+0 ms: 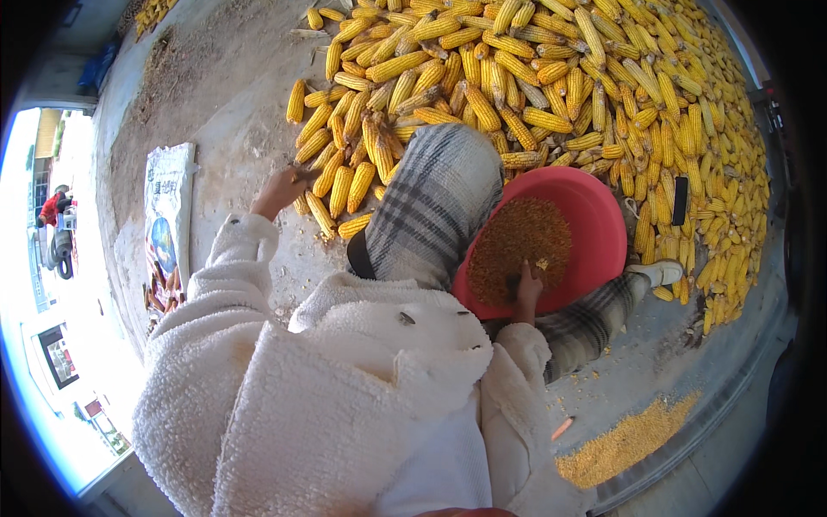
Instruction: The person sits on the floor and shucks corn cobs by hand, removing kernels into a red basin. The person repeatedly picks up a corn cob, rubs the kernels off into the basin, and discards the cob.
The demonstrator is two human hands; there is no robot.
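At the near left edge of a heap of yellow corn ears, my left hand reaches out with its fingertips by the outermost ears. Whether those fingers grip anything is too unclear to tell. A red plastic basin sits between my legs, partly filled with loose corn kernels. My right hand is inside the basin, low over the kernels, one finger pointing forward. A small pale yellow clump lies just beyond that finger. The palm side of my right hand is hidden.
A printed white sack lies on the left, with several bare cobs at its near end. A black phone-like object rests on the heap. Spilled kernels and one cob lie lower right. A person in red is outside.
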